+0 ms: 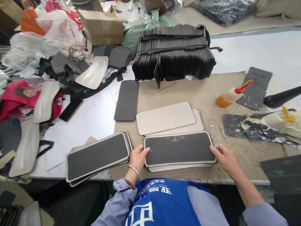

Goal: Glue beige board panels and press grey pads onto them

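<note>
A rounded rectangular black panel [177, 150] with a pale border lies in front of me, a glossy streak near its top edge. My left hand [138, 159] pinches its left end, thumb on top. At the opposite end, my right hand [226, 157] grips the right edge between thumb and fingers. Beneath and behind this panel are pale beige panels [165, 118] with dark edges. Just left of my left hand sits a small stack of similar black panels [96, 157], slightly fanned.
A strapped bundle of thin dark sheets [172, 53] stands at the back. To the right are a glue bottle [229, 97] with a red nozzle, a black-handled tool [286, 96] and glue-spattered dark pieces [236, 126]. A phone [71, 110], curved pale pieces [47, 102] and plastic bags [50, 33] crowd the left.
</note>
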The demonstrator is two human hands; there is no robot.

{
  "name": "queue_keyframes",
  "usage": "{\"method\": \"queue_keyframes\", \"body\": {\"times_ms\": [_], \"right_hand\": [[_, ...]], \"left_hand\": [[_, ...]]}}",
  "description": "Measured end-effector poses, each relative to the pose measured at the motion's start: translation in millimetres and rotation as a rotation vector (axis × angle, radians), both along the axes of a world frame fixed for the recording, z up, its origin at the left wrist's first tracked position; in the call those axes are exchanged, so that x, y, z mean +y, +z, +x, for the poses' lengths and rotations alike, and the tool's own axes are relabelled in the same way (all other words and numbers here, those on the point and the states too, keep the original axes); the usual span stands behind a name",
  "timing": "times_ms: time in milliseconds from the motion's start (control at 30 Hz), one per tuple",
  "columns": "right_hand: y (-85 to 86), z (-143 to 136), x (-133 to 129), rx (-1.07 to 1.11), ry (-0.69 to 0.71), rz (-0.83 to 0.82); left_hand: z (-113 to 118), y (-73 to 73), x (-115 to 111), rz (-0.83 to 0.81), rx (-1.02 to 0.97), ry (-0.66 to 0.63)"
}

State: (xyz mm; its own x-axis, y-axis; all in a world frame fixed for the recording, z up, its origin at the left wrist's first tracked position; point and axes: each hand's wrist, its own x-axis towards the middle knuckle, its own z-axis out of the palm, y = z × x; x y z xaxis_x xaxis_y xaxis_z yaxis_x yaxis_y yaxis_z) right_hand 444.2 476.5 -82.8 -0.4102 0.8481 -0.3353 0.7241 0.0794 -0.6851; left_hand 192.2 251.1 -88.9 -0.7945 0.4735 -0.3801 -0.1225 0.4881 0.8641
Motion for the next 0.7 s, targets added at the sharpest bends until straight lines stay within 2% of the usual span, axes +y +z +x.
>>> {"method": "queue_keyframes", "body": {"times_ms": [167,300,400,533,633,700], "right_hand": [[22.2,-3,-10,0.157,-0.079,-0.132],[37.2,-29,-29,0.228,0.006,-0.169],[38.9,-75,-53,0.220,0.131,-0.141],[39.2,-156,-102,0.269,0.321,-0.154],[40.3,-210,-138,0.306,0.420,-0.129],[39.0,-236,-157,0.292,0.448,-0.087]], "left_hand": [[-8,17.2,-9,0.061,-0.058,0.024],[-28,36.0,-43,0.085,-0.049,0.103],[-52,50.9,-88,0.074,-0.022,0.186],[-90,65.2,-160,0.057,0.024,0.351],[-119,69.0,-205,0.085,0.008,0.444],[-138,67.2,-226,0.091,0.014,0.477]]}}
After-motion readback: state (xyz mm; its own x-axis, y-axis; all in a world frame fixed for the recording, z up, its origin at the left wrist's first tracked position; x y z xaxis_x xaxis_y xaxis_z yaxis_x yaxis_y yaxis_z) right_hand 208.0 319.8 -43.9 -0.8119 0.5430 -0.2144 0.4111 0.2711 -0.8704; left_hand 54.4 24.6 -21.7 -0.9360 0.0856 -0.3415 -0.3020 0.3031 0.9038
